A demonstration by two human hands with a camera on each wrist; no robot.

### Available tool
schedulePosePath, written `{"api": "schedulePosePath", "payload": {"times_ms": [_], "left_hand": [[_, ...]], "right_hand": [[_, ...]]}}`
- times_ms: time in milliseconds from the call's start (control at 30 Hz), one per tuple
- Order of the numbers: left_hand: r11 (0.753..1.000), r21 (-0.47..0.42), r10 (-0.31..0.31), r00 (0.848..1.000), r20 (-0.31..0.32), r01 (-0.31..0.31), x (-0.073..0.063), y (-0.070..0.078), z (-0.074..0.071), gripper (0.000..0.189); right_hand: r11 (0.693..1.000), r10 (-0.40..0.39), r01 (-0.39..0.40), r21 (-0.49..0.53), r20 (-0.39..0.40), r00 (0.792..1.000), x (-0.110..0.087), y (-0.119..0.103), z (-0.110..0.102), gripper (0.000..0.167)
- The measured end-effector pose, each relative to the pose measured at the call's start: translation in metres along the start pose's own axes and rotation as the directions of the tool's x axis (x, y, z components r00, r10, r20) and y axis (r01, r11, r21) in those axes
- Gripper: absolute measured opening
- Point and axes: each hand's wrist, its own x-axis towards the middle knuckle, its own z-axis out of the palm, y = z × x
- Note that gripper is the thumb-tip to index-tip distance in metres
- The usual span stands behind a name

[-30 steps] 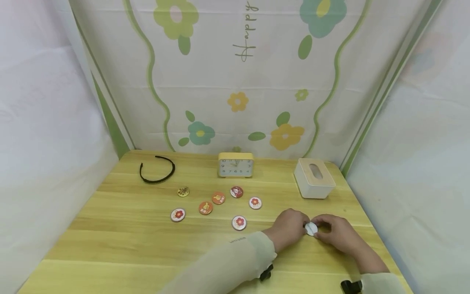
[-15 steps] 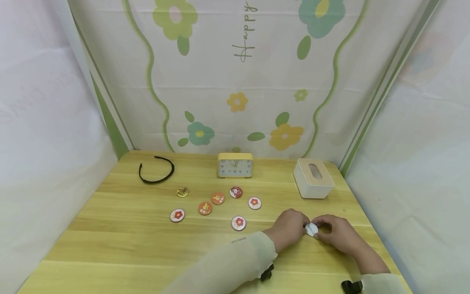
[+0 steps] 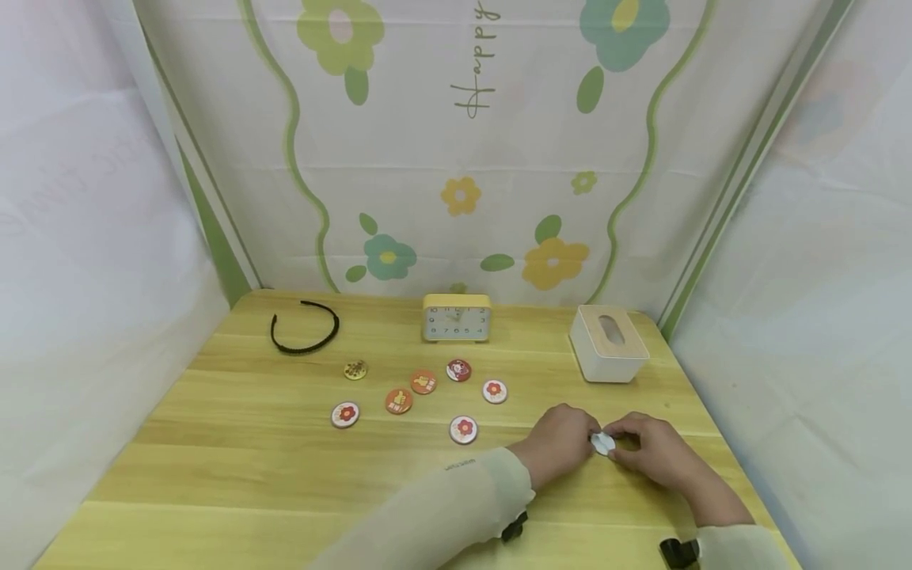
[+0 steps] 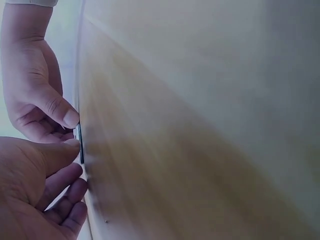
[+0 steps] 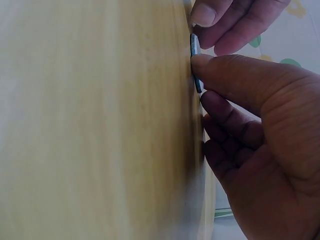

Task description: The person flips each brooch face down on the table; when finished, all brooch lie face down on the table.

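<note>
A small round badge [image 3: 602, 443] with its white side up is between both hands at the right of the table. It shows as a thin disc with a dark edge in the right wrist view [image 5: 196, 64]. My left hand [image 3: 561, 445] pinches its left edge with thumb and fingertips. On the opposite edge, my right hand [image 3: 657, 451] pinches it between thumb and finger. In the left wrist view the left thumb lies against the disc [image 4: 81, 145], close over the table. The badge's underside is hidden.
Several printed badges lie about the table's middle, among them a flower badge [image 3: 464, 430] and an orange badge [image 3: 399, 401]. Behind them stand a yellow-topped clock [image 3: 457, 318] and, at right, a tissue box [image 3: 609, 344]. A black headband [image 3: 306, 348] lies at back left.
Both hands stay in nearly the same place. The badge between them looks slightly more tilted now than half a second ago.
</note>
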Motion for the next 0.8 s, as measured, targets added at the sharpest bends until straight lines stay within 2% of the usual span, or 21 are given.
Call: {"api": "schedulePosePath", "payload": {"times_ms": [133, 267, 433, 567, 700, 800], "left_hand": [[1.000, -0.021, 0.004, 1.000, 0.011, -0.004, -0.006, -0.004, -0.005, 0.018], [0.997, -0.080, -0.001, 0.999, 0.049, 0.005, -0.014, -0.016, -0.018, 0.025], [0.977, -0.209, -0.034, 0.998, 0.052, 0.044, -0.019, -0.044, -0.041, 0.033], [0.955, -0.281, -0.092, 0.995, 0.032, 0.097, -0.020, -0.071, -0.064, 0.037], [0.936, -0.324, -0.144, 0.990, 0.004, 0.138, -0.024, -0.097, -0.081, 0.039], [0.922, -0.343, -0.190, 0.982, 0.001, 0.179, -0.028, -0.113, -0.088, 0.041]], "right_hand": [[1.000, 0.007, -0.007, 0.001, 0.003, 1.000, -0.001, 0.002, 0.001, 0.027], [1.000, 0.022, -0.022, 0.010, 0.014, 1.000, -0.001, 0.003, 0.003, 0.029], [1.000, 0.027, -0.027, 0.001, 0.020, 0.999, -0.001, 0.003, 0.002, 0.033], [1.000, 0.018, -0.018, -0.005, 0.011, 1.000, 0.000, 0.003, 0.000, 0.033], [1.000, 0.018, -0.018, 0.007, 0.014, 1.000, 0.001, 0.003, -0.001, 0.032], [1.000, 0.021, -0.021, 0.015, 0.016, 1.000, 0.001, 0.004, 0.000, 0.033]]}}
